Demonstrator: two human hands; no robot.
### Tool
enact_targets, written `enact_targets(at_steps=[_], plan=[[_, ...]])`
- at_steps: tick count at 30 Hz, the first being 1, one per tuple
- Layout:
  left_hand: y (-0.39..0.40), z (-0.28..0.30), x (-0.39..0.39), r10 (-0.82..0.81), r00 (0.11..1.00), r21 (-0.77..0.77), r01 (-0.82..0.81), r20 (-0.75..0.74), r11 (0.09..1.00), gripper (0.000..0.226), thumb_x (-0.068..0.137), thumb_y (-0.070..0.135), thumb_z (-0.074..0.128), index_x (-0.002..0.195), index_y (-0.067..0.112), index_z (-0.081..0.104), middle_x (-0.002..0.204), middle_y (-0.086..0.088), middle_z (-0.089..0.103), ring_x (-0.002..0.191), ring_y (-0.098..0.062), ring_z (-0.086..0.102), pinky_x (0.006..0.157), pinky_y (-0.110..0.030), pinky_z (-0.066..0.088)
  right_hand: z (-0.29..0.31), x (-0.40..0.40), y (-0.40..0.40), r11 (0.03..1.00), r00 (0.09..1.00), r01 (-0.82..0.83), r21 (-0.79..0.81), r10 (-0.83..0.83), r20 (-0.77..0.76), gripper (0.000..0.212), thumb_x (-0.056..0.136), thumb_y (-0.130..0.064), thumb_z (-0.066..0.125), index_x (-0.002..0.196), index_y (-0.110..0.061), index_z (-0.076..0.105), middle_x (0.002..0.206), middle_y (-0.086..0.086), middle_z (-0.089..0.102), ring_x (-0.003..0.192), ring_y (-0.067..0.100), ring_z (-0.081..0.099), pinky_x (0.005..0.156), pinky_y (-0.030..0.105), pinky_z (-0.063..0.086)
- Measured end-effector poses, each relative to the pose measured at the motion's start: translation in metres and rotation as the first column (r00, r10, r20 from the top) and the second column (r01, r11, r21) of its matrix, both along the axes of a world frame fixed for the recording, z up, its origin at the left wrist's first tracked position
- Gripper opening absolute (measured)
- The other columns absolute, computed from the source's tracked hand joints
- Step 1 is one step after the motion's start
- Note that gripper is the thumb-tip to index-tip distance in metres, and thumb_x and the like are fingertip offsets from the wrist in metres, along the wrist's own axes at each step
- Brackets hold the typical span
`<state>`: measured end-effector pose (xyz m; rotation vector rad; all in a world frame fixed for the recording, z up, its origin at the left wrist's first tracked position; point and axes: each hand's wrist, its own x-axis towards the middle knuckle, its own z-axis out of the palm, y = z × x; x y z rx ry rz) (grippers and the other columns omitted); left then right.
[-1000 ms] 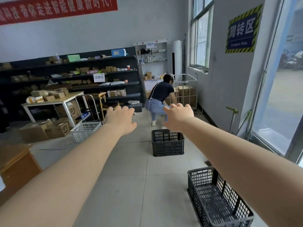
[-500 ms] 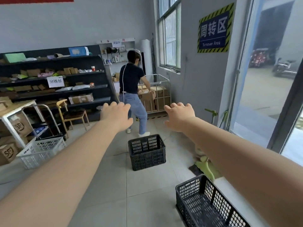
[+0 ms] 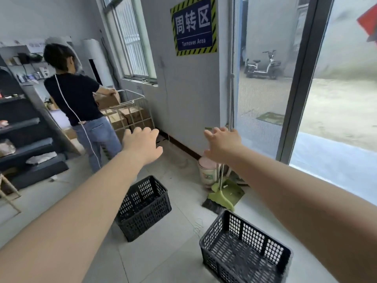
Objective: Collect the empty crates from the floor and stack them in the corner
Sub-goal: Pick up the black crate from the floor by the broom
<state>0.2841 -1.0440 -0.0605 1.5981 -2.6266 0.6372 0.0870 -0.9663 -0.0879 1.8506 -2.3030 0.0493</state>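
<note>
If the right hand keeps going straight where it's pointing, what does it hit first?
Probably the grey wall by the door frame, above the pink bucket. The right hand is open and empty; depth is unclear.

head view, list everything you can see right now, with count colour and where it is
crates: two, black, empty, on the floor, one centre, one lower right
dustpan: one, green, against the wall by the door
bucket: one, pale with a pink lid, behind the dustpan
sign: one, blue with a yellow-black border, on the wall
cage trolley: one, white wire, holding cardboard boxes, under the window
other person: one, black top, blue jeans, at the trolley
shelving: dark, left
scooter: one, white, outside
left hand: open, empty
right hand: open, empty
</note>
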Motion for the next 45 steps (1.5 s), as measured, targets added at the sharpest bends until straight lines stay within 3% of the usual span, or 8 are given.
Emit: enact_targets(at_steps=[6,17,27,34,37,45], plan=[[-0.06,-0.025,-0.066,-0.142,0.99,0.043,0.141,0.006,0.989,0.053,0.095,0.046,0.042,0.142,0.02,0.039,0.14,-0.005,0.047,0.128,-0.028,0.042,0.101,-0.041,0.032,-0.018,-0.046,-0.035,0.988,0.99,0.138,0.066,-0.138,-0.004,0.058,0.095,-0.044,0.048,0.146,-0.022,0.03,0.142,0.007,0.043,0.133,0.027,0.037,0.104,0.042,0.03],[-0.159,-0.044,-0.192,-0.257,0.966,0.072,0.256,0.009,0.964,0.054,0.096,0.044,0.042,0.144,0.019,0.037,0.141,-0.006,0.046,0.127,-0.028,0.043,0.1,-0.04,0.033,-0.046,-0.163,-0.102,0.952,0.954,0.293,0.094,-0.297,0.036,0.054,0.096,-0.044,0.046,0.144,-0.021,0.033,0.142,0.006,0.043,0.132,0.028,0.038,0.103,0.042,0.031],[-0.207,-0.12,-0.302,-0.446,0.893,0.277,0.415,0.056,0.866,0.056,0.096,0.043,0.041,0.147,0.019,0.034,0.144,-0.007,0.045,0.129,-0.029,0.041,0.1,-0.041,0.034,-0.117,-0.244,-0.101,0.821,0.83,0.504,0.267,-0.546,0.111,0.051,0.096,-0.043,0.046,0.14,-0.019,0.036,0.14,0.007,0.045,0.13,0.029,0.04,0.1,0.041,0.032],[-0.225,-0.232,-0.361,-0.608,0.793,0.512,0.506,0.04,0.694,0.057,0.094,0.042,0.047,0.146,0.02,0.036,0.141,-0.007,0.048,0.127,-0.031,0.046,0.1,-0.04,0.036,-0.226,-0.26,-0.07,0.589,0.615,0.621,0.517,-0.775,0.144,0.06,0.097,-0.045,0.046,0.148,-0.019,0.028,0.149,0.008,0.037,0.136,0.029,0.035,0.105,0.043,0.03],[-0.224,-0.299,-0.366,-0.659,0.748,0.602,0.491,0.079,0.63,0.052,0.093,0.041,0.048,0.141,0.021,0.041,0.138,-0.006,0.051,0.123,-0.03,0.049,0.097,-0.039,0.038,-0.288,-0.254,-0.058,0.488,0.519,0.618,0.616,-0.842,0.147,0.056,0.096,-0.043,0.047,0.145,-0.02,0.033,0.145,0.006,0.042,0.133,0.028,0.039,0.103,0.041,0.033],[-0.217,-0.47,-0.351,-0.67,0.724,0.767,0.331,0.167,0.549,0.046,0.091,0.034,0.049,0.135,0.019,0.048,0.137,-0.005,0.053,0.123,-0.028,0.05,0.095,-0.037,0.039,-0.456,-0.227,-0.03,0.36,0.387,0.499,0.788,-0.906,0.17,0.061,0.096,-0.04,0.045,0.149,-0.02,0.026,0.147,0.007,0.04,0.135,0.028,0.037,0.103,0.04,0.034]])
